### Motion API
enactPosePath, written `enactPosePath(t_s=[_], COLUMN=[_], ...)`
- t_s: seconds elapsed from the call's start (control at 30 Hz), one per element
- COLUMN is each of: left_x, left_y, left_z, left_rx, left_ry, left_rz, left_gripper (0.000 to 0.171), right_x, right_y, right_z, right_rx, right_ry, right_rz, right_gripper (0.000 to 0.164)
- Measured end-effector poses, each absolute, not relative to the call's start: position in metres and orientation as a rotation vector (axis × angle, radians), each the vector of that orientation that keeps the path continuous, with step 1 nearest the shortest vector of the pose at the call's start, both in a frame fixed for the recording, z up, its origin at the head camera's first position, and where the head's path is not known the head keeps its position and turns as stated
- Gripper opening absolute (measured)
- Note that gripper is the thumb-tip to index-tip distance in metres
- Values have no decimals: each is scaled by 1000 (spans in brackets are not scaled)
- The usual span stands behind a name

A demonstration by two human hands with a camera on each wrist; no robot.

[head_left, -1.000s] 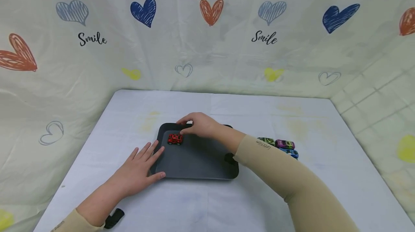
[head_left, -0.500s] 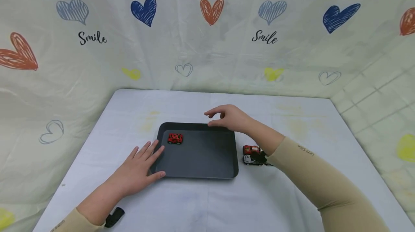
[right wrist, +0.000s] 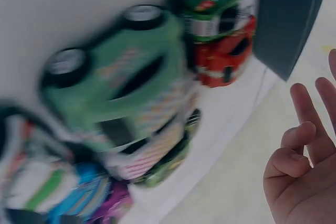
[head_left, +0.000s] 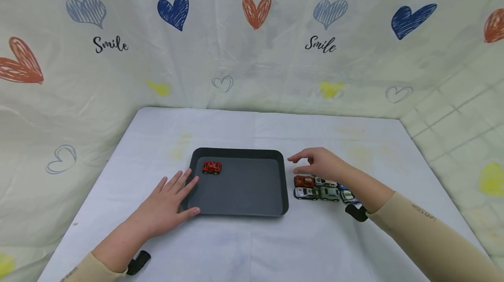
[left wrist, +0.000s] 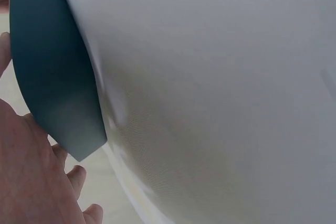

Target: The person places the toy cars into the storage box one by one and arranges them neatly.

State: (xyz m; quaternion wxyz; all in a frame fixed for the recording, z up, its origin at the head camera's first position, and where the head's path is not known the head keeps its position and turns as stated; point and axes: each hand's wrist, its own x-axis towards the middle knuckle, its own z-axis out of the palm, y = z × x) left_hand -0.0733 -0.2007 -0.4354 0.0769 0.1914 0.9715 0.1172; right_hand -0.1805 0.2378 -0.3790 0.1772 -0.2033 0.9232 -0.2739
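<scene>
One red car is sitting in the dark tray, towards its far left corner, in the head view, while several toy cars are standing bunched just right of the tray on the table. The right hand is hovering by that bunch, thumb and forefinger parted, holding nothing; the left hand is resting, fingers spread, against the tray's left edge without grasping. Probably the person is between placements, and the next move would be calling for a pinch on another car.

The left wrist view is showing that hand beside the tray's wall, some fingertips hidden.

In the right wrist view, a blurred green car is standing apart from the unloaded fingers.
</scene>
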Motion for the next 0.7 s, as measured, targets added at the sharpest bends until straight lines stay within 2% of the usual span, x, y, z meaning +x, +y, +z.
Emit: enactPosePath(t_s=[0.3, 0.7], left_x=[-75, -76], left_y=[-202, -204], left_z=[-441, -449], left_rx=[595, 568], left_ry=[2934, 2940], left_rz=[369, 326], left_gripper=[87, 89], right_x=[-171, -175], right_y=[264, 266], right_z=[-390, -403], right_rx=[-531, -585], right_ry=[2620, 2569], right_rz=[-692, -611], right_gripper=[38, 33])
